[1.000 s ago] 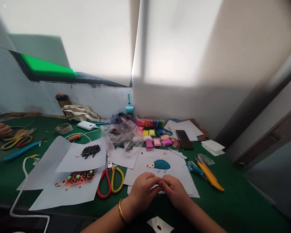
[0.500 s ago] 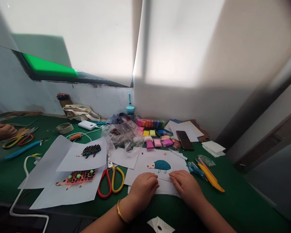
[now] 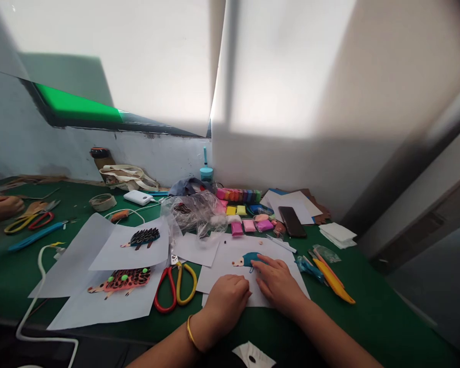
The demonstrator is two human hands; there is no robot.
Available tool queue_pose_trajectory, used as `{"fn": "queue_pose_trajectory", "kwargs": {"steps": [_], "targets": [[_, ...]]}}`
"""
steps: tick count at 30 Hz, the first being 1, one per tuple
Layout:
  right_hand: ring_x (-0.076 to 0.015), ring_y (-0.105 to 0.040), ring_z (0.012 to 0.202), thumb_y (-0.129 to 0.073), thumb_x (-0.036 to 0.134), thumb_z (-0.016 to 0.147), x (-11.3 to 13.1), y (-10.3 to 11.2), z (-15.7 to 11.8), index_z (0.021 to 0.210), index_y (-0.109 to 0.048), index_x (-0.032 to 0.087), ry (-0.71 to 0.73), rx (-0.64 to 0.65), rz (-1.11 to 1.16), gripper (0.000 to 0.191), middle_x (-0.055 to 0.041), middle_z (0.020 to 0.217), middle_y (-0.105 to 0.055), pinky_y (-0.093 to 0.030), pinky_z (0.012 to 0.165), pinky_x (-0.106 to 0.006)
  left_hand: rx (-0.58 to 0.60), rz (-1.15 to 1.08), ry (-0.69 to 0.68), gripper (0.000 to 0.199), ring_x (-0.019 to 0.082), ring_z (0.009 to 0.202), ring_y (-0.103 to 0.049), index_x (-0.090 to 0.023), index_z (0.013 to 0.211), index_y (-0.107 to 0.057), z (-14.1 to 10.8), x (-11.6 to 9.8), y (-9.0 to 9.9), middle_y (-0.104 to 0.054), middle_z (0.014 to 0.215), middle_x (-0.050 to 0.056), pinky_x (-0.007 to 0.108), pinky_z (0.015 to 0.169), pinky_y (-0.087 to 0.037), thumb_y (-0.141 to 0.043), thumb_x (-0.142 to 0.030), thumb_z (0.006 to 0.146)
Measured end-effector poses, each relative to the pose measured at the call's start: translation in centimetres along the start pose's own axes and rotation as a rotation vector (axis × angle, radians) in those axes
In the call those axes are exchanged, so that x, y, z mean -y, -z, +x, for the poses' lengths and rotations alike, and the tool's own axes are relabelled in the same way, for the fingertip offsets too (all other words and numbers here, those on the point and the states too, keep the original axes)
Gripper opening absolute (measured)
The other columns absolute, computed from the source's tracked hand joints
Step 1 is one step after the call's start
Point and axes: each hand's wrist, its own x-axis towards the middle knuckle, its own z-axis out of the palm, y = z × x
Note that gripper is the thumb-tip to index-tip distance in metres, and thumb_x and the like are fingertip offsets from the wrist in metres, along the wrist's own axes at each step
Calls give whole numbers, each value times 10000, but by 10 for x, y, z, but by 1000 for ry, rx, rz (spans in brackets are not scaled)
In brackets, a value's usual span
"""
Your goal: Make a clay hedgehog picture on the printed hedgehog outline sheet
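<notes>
A white sheet of paper (image 3: 214, 278) lies before me, with a flat blue clay hedgehog (image 3: 250, 257) on it. The animal has a pale face, a small brown nose and drawn legs. My right hand (image 3: 278, 281) lies over its rear half with fingers stretched out, the fingertips on the blue clay. At the sheet's lower edge rests my left hand (image 3: 228, 299), its fingers curled together; whatever may be inside them is hidden. Red-and-yellow-handled scissors (image 3: 175, 286) lie left of that hand. Two tiny clay bits, one dark and one pinkish, sit near the sheet's top.
Finished-looking hedgehog pictures (image 3: 143, 237) lie at left. Several clay packets (image 3: 249, 225), a plastic bag (image 3: 193, 212) and a phone (image 3: 292, 222) are behind the sheet. Yellow tools (image 3: 333, 281) lie at right. Another person's hand (image 3: 2, 208) is at far left, near more scissors (image 3: 30, 220).
My right hand has moved up and left from the sheet's edge onto the blue hedgehog, covering its rear. My left hand has stayed nearly in place.
</notes>
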Motion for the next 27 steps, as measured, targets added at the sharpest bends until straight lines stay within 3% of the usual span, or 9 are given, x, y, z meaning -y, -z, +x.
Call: {"fn": "queue_pose_trajectory", "kwargs": {"steps": [9, 13, 27], "targets": [[-228, -424, 1366, -419, 195, 891, 9, 0, 12, 1334, -552, 219, -7, 22, 16, 463, -92, 1275, -661, -264, 1074, -445, -21, -18, 13, 82, 217, 804, -627, -190, 843, -600, -1, 0, 1, -669, 839, 45, 327, 736, -481, -544, -164, 897], [-216, -442, 1349, -398, 190, 901, 12, 0, 19, 1252, -605, 213, -13, 24, 12, 408, -88, 1265, -666, -254, 1068, -436, 5, -8, 35, 73, 218, 799, -624, -186, 831, -598, -1, 0, 1, -666, 830, 45, 324, 727, -475, -561, -179, 894], [-219, -436, 1353, -420, 129, 841, 2, -9, 37, 1239, -596, 211, 19, 17, 24, 443, -82, 1306, -641, -271, 1048, -404, 31, -11, 73, 93, 213, 817, -623, -196, 865, -612, -2, 2, 2, -673, 849, 44, 311, 734, -458, -540, -222, 918]]}}
